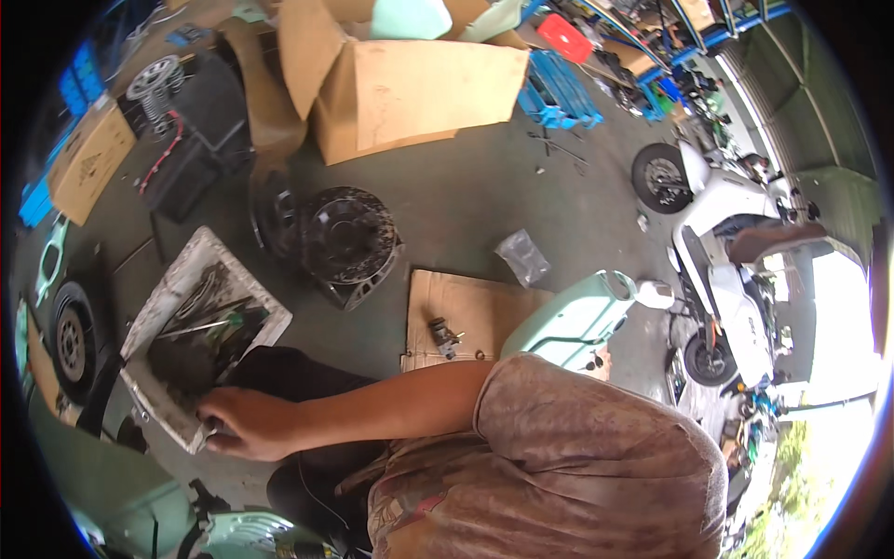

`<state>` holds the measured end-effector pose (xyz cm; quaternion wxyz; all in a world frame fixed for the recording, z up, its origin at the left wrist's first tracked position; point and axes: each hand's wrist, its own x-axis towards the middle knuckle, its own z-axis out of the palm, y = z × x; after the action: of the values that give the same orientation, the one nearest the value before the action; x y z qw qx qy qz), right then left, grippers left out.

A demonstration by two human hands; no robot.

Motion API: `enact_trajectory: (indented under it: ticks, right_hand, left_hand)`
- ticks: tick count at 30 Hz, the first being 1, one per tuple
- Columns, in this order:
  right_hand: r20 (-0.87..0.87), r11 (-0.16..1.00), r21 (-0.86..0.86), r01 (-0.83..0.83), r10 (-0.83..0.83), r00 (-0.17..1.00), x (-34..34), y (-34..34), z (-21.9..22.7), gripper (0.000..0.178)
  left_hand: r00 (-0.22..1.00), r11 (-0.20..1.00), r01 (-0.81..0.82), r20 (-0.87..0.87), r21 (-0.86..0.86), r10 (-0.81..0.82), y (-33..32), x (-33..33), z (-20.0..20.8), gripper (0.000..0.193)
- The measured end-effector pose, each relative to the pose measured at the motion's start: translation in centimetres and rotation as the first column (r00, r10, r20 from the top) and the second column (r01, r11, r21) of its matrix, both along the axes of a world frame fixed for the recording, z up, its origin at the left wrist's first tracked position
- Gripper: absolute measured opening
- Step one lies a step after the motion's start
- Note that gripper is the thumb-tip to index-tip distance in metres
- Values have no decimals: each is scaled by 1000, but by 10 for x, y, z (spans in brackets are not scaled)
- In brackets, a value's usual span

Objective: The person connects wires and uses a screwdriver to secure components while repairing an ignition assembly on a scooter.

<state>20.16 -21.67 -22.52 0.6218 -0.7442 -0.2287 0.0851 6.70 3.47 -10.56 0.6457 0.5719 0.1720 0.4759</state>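
Though half-hidden, right hand (244,424) apparently closed on tray (247,273), left unseen; wheel (73,340), carton (428,93) around.

White tray (257,287), dark-speckled; mint-green panel (559,317); scooter (726,191) seemingly white.

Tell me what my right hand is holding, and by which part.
Your right hand holds the grimy white tray by its rim, at the near corner.
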Motion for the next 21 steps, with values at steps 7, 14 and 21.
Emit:
enact_trajectory:
  ticks: [7,14,21]
  right_hand:
    - [-260,966,-221,135,-192,946,67,-39,-88,32]
    - [-157,839,-544,11,-115,981,137,-22,-185,46]
    - [-264,570,-810,-138,-145,954,155,-2,-210,60]
  left_hand:
    - [976,987,132,-164,-88,-145,-23,62,-59,40]
    - [953,980,165,-238,-114,-188,-35,86,-84,42]
    - [930,979,165,-312,-121,-196,-36,98,-103,45]
